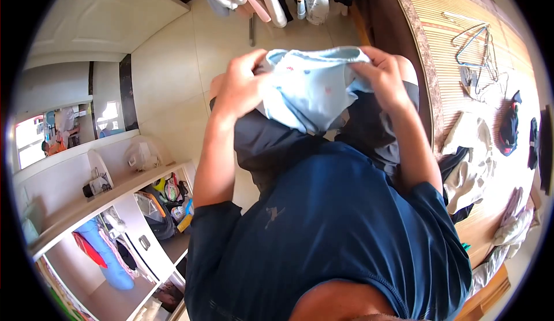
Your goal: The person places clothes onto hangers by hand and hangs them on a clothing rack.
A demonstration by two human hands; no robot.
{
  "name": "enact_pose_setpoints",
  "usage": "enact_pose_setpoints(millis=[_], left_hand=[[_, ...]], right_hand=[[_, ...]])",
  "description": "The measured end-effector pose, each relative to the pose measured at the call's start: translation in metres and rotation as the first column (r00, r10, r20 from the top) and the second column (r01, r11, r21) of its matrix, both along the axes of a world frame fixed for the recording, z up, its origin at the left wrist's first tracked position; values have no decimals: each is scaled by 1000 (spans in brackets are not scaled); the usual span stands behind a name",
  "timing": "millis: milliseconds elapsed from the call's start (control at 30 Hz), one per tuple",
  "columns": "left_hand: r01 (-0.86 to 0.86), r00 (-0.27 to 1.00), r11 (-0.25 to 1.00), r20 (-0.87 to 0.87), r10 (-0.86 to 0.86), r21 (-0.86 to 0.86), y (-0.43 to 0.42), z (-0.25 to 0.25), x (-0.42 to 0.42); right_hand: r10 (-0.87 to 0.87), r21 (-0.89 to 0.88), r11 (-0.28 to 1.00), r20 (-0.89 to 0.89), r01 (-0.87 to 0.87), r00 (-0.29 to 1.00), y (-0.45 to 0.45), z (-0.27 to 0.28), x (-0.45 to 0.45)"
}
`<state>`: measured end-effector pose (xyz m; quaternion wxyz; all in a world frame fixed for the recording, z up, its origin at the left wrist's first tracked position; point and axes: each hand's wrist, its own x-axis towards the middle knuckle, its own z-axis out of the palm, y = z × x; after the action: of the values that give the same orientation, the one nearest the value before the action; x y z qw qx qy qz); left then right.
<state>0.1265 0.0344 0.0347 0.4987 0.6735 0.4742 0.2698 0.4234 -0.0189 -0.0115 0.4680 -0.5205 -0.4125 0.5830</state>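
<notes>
A small pair of light blue underpants [314, 87] with scattered little prints is stretched out above my lap. My left hand [239, 84] grips one end of the waistband, fingers closed on the cloth. At the opposite end my right hand [386, 78] pinches the other side of the waistband. The band runs nearly level between both hands, and the narrower lower part hangs towards my knees. Folds of fabric hide some of my fingertips. Beneath are my dark shorts [271, 148].
On the right, a bed with a woven mat [427, 38] holds blue wire hangers [476, 47] and a crumpled cream garment [470, 159]. Clothes [271, 0] hang ahead. An open white cabinet [130, 228] with a blue roll and bags stands at left, below a white door [115, 15].
</notes>
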Motion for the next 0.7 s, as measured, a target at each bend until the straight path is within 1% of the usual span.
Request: enact_pose_setpoints(millis=[33,67,100,133,167,200,233,300,333,400,433,467,533,567,600,633,667,700], left_hand=[[-54,989,997,-135,62,61,6,-2,-1],[-97,957,986,-260,129,134,11,-2,0],[-77,948,972,-287,140,221,14,8,4],[-48,950,930,-270,155,364,19,10,4],[-44,950,903,-263,171,426,23,14,5],[-43,948,872,-255,189,488,27,20,4],[-49,949,866,-247,196,498,32,24,3],[-57,902,784,-305,307,619,42,34,-3],[-67,901,773,-295,319,631,48,41,-6],[-18,888,604,-265,376,797,59,57,-15],[-56,909,629,-221,353,775,65,66,-21],[-144,914,679,-166,370,719,67,72,-25],[-239,929,758,-84,360,607,70,89,-35],[-249,927,747,-73,369,616,68,96,-38],[-279,928,726,-16,371,629,60,105,-38],[-308,928,705,39,370,639,51,113,-38],[-310,928,701,44,370,642,41,118,-40],[-240,939,569,40,340,786,29,120,-41]], right_hand=[[-62,9,998,68,62,996,2,14,2],[-85,38,996,146,80,986,7,20,8],[-108,68,993,212,95,971,13,21,14],[-131,101,989,276,107,952,19,25,18],[-136,205,974,194,95,972,23,32,22],[-174,317,945,261,86,949,29,36,27],[-213,349,933,325,92,921,35,42,32],[-312,441,892,435,102,845,43,60,36],[-312,455,886,435,92,845,47,68,38],[-434,577,816,560,44,706,57,83,44],[-406,561,827,538,46,738,62,91,50],[-406,572,819,537,34,739,63,100,53],[-514,727,675,582,-121,630,64,121,56],[-519,729,659,620,-186,589,64,128,61],[-522,735,650,617,-194,589,58,138,62],[-527,735,631,640,-248,559,49,148,63],[-534,731,613,662,-298,526,38,156,62],[-552,752,575,648,-323,525,26,160,62]])
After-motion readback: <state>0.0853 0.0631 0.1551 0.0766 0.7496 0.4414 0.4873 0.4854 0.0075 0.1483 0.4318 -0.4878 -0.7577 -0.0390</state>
